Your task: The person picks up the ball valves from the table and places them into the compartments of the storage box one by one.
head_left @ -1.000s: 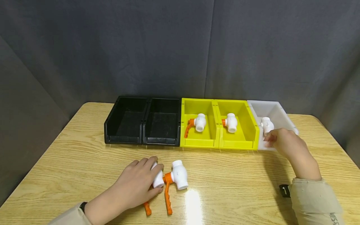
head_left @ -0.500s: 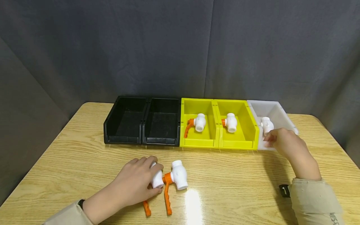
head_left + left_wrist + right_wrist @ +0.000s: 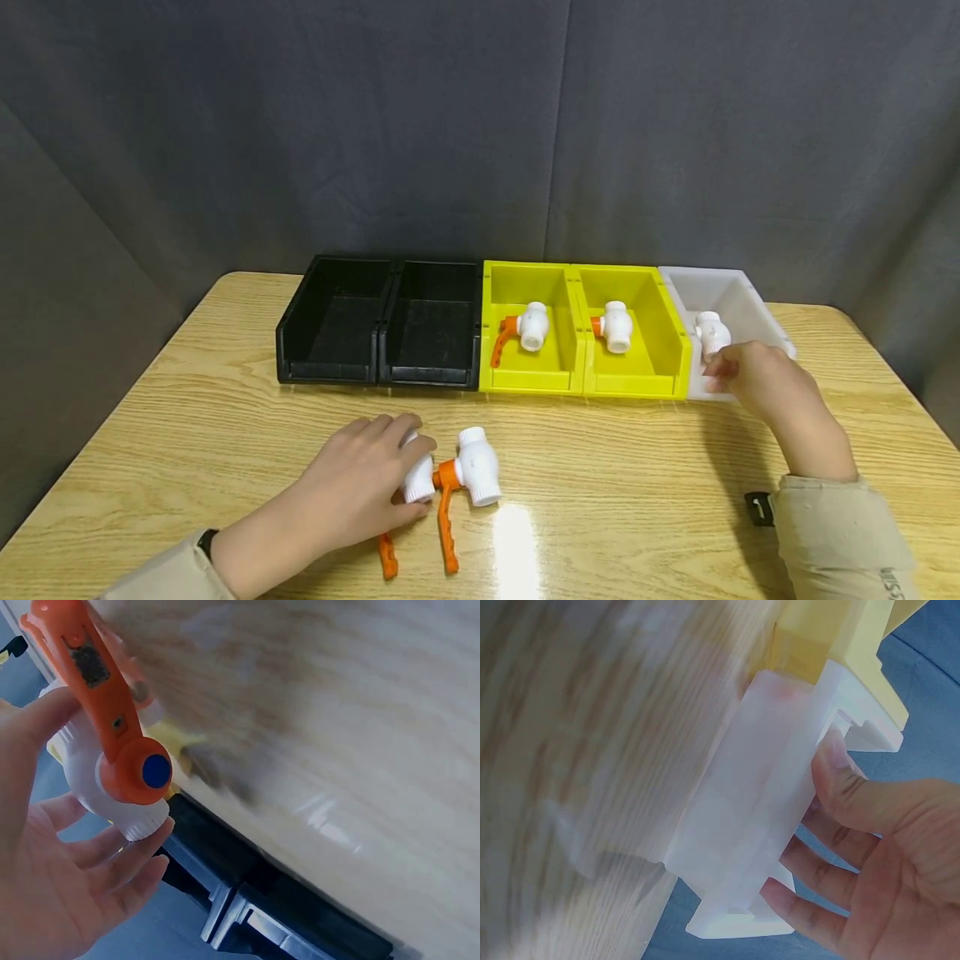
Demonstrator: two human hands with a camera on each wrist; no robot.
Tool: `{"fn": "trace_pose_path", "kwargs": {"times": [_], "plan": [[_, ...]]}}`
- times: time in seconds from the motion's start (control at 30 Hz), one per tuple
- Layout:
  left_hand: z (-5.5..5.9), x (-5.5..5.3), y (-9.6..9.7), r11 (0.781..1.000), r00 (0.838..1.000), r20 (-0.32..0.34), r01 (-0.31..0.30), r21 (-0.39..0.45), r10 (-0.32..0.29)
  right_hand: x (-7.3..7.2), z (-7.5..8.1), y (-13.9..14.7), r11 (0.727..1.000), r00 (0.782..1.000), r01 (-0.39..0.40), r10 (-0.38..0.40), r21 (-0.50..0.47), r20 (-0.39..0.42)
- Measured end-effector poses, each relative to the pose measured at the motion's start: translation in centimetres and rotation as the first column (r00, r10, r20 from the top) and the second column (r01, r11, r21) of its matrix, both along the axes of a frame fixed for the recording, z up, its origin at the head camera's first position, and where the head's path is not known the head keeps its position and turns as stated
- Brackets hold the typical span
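Note:
My left hand (image 3: pixel 360 483) holds a white ball valve (image 3: pixel 417 477) with an orange lever, on or just above the table. In the left wrist view, thumb and fingers lie around its white body, lever (image 3: pixel 97 690) towards the camera. A second ball valve (image 3: pixel 477 467) lies just right of it, lever towards me. My right hand (image 3: pixel 768 383) reaches over the front of a white translucent bin (image 3: pixel 723 287). Its fingers are loosely bent beside a white valve (image 3: pixel 711 333) in that bin; no grip on it shows. In the right wrist view, the bin wall (image 3: pixel 742 795) hides part of the fingertips.
Left of the white bin stand two yellow bins (image 3: pixel 532 382), each with one orange-levered valve, such as this valve (image 3: pixel 534 327). Two black bins (image 3: pixel 431 375) continue the row leftward. A grey curtain (image 3: pixel 450 125) hangs behind. A small black piece (image 3: pixel 759 508) is beside my right sleeve.
My left hand and the ball valve in it have shifted slightly left, away from the second valve. My right hand stays in the same place.

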State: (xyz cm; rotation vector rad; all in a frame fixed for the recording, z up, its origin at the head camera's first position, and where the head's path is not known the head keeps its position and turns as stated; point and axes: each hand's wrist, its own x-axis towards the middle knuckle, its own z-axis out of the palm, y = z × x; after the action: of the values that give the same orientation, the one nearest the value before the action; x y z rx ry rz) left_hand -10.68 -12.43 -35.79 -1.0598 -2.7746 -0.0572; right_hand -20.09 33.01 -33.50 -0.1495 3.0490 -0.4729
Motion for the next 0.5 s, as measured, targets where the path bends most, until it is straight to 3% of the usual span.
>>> {"fn": "trace_pose_path", "kwargs": {"times": [0.5], "plan": [[1.9,-0.4,-0.1,0.997,0.998,-0.044,0.051,-0.056,-0.054,0.0,0.1,-0.1,1.0,1.0,0.011,-0.011,-0.007,0.015]]}}
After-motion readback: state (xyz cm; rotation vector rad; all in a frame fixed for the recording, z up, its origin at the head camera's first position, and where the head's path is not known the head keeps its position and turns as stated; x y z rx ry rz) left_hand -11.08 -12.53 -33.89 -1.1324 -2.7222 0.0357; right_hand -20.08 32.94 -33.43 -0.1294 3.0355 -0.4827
